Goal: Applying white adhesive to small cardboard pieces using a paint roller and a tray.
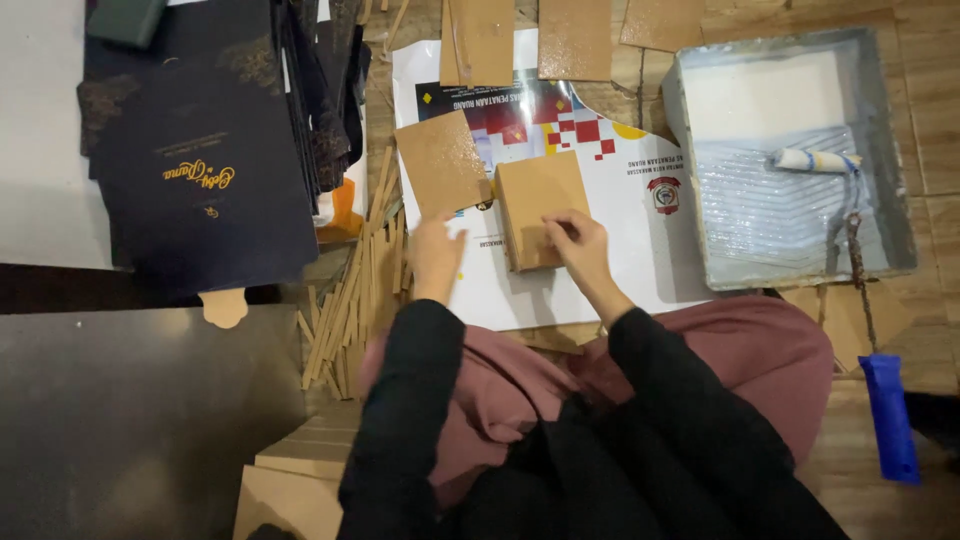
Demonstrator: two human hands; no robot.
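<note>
Dim warm indoor light from above. Glare on wet brown cardboard sheets (575,35) and white paint tray (790,150). Soft shadow under hands. Lower frame dark, black sleeves lose detail. Slight overall softness.

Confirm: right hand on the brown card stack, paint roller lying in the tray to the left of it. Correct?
Wrong side. The head view shows the roller lying in the tray to the right of the card stack, not the left. The right hand does rest on the stack.
</note>
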